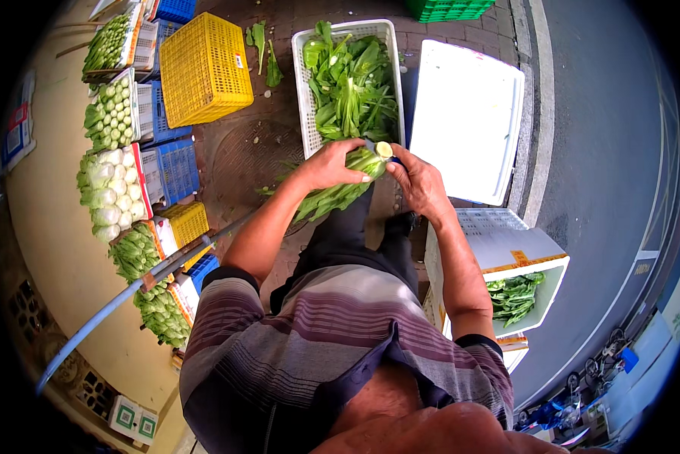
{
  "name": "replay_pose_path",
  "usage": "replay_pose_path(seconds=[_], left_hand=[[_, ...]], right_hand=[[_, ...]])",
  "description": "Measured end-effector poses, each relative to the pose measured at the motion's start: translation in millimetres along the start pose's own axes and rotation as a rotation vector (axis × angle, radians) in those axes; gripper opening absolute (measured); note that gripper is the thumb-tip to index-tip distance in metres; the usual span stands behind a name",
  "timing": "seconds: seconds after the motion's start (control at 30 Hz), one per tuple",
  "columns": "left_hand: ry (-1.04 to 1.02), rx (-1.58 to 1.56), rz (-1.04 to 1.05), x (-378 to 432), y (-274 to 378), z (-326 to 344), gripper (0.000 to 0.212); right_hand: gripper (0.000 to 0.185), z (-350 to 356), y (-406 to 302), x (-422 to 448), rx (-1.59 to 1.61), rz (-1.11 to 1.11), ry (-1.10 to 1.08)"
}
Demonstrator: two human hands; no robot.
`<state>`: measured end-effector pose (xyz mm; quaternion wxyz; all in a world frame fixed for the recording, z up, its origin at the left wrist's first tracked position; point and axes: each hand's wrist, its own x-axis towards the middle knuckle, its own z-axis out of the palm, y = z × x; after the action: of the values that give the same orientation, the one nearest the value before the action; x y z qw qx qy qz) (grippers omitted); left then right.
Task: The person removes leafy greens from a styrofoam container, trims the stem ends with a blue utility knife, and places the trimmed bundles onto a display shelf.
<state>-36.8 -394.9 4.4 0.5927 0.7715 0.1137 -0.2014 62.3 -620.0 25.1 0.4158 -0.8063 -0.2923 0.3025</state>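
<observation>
A head of long-leaf lettuce [340, 190] lies across my left hand [333, 166], which grips it near the stem. Its pale round cut stem end [383, 150] faces up between both hands. My right hand [419, 179] is beside that stem end, fingers closed around the dark blue handle [395, 161] of a tool, likely a knife; a bit of metal blade shows by the stem. Just beyond the hands, a white plastic crate [397, 79] holds loose green leaves [351, 85] and small stem slices.
Yellow crate [203, 68] and vegetable boxes [118, 187] stand left. A white foam lid or box [467, 119] is right of the leaf crate. An open foam box [552, 295] with greens is near my right elbow. A blue pole [107, 306] slants at left; a green crate [450, 10] stands ahead.
</observation>
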Motion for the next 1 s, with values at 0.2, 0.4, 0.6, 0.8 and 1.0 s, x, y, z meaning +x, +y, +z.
replay_pose_path(seconds=[0.2, 0.4, 0.6, 0.8, 1.0], left_hand=[[0.036, 0.045, -0.006, -20, -14, -31, 0.07], [0.11, 0.247, -0.061, -28, -14, -53, 0.064], [0.346, 0.451, 0.128, -14, -29, -39, 0.06], [0.295, 0.664, 0.191, -20, -36, -15, 0.071], [0.251, 0.61, 0.278, -37, -32, -19, 0.051]], right_hand=[[0.041, 28, 8, 28, 0.343, 0.057, -0.169], [0.057, 51, 16, 59, 0.589, 0.353, -0.264], [0.062, 88, 12, 70, 1.057, 0.84, -0.252], [0.047, 114, 31, 67, 1.602, 0.873, -0.367], [0.038, 132, 52, 67, 1.545, 0.694, -0.22]])
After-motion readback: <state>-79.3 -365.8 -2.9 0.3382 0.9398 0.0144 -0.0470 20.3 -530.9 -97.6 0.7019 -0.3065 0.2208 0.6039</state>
